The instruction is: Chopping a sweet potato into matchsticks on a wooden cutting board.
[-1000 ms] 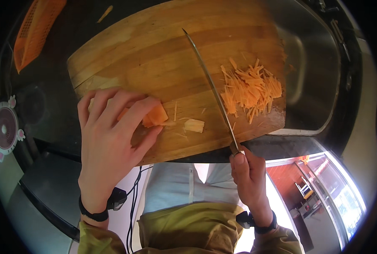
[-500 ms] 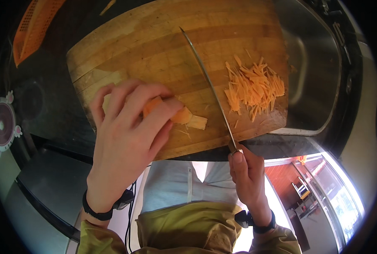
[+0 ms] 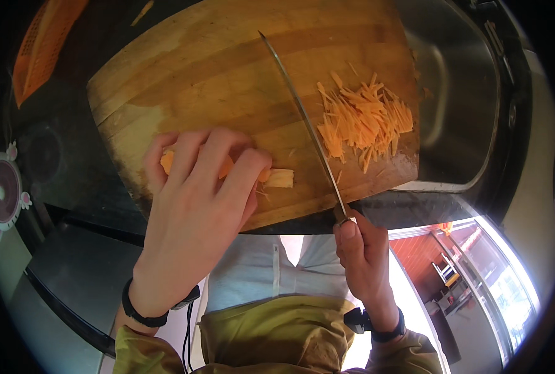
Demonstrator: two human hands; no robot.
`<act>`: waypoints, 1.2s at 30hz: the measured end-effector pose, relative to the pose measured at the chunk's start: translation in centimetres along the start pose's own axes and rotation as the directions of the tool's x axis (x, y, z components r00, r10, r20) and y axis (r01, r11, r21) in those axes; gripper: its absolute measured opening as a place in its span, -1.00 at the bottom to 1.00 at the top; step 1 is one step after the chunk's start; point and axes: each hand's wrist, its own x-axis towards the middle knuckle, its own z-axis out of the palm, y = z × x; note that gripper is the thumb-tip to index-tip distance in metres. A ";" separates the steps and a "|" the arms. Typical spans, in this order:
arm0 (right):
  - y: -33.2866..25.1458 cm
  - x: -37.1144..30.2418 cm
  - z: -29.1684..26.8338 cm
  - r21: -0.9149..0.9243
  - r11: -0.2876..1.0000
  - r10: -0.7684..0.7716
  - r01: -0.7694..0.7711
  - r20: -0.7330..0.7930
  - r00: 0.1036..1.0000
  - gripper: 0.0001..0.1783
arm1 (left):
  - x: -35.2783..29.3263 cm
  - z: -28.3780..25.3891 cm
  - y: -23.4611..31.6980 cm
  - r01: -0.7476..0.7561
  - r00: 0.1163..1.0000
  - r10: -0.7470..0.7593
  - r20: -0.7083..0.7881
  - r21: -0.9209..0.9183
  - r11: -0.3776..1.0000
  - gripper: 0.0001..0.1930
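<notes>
On a wooden cutting board [image 3: 221, 81], my left hand [image 3: 196, 181] curls over orange carrot pieces [image 3: 167, 161], its fingers bent round them and hiding most of them. A small flat carrot slice [image 3: 281, 178] lies by the fingertips, with a few thin shreds nearby. My right hand [image 3: 363, 252] is closed round the handle of a knife [image 3: 301, 112] at the board's near edge. Seen nearly edge-on, the blade points away across the board. To the right of the blade sits a loose heap of carrot strips [image 3: 366, 121].
A steel sink [image 3: 461, 118] adjoins the board on the right. At the far left stands an orange perforated basket [image 3: 44, 53], with a round paw-trimmed pad [image 3: 3, 190] nearer. An orange scrap [image 3: 142, 12] lies on the dark counter beyond the board.
My left hand has shifted slightly nearer, and its fingers cover more of the carrot pieces. The slice beside it now sits a little further left in view. The knife stays in my right hand.
</notes>
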 end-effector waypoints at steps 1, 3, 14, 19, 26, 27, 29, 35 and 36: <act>0.0 0.0 0.0 0.004 1.000 -0.002 0.002 -0.002 1.000 -0.55 | 0.1 -0.1 0.1 -0.003 1.000 0.003 0.003 -0.001 1.000 -0.55; 0.1 0.0 -0.2 0.004 1.000 -0.001 0.001 -0.007 1.000 -0.55 | 0.4 -0.3 0.3 0.054 0.998 -0.052 0.029 -0.088 0.995 -0.70; -0.2 -0.4 -0.5 0.041 0.999 0.004 -0.002 -0.028 1.000 -0.57 | 1.4 -0.2 0.2 -0.053 0.999 0.049 -0.024 -0.265 0.963 -0.86; 0.0 -0.2 -1.3 -0.018 1.000 -0.025 0.025 -0.001 1.000 -0.59 | 1.2 1.4 0.4 -0.062 0.998 0.060 -0.016 -0.316 0.947 -0.79; -1.5 0.5 -1.6 -0.055 0.995 -0.080 0.080 0.012 0.997 -0.60 | 0.7 1.6 2.0 0.063 0.993 -0.097 -0.064 -0.407 0.911 -0.74; -1.7 0.7 -1.8 -0.118 0.985 -0.126 0.127 0.021 0.992 -0.60 | 0.7 1.6 2.2 0.090 0.992 -0.117 -0.041 -0.418 0.904 -0.73; -2.0 0.8 -2.1 -0.183 0.968 -0.171 0.174 0.033 0.985 -0.59 | 0.9 1.6 2.0 0.061 0.997 -0.076 -0.018 -0.416 0.907 -0.72; -1.9 0.5 -2.7 -0.236 0.950 -0.191 0.203 0.073 0.979 -0.59 | 2.1 1.5 0.2 -0.153 0.987 0.163 -0.007 -0.384 0.910 -0.70; -1.6 0.4 -2.9 -0.215 0.956 -0.189 0.201 0.073 0.979 -0.59 | 2.4 1.3 0.1 -0.208 0.973 0.231 0.010 -0.391 0.896 -0.71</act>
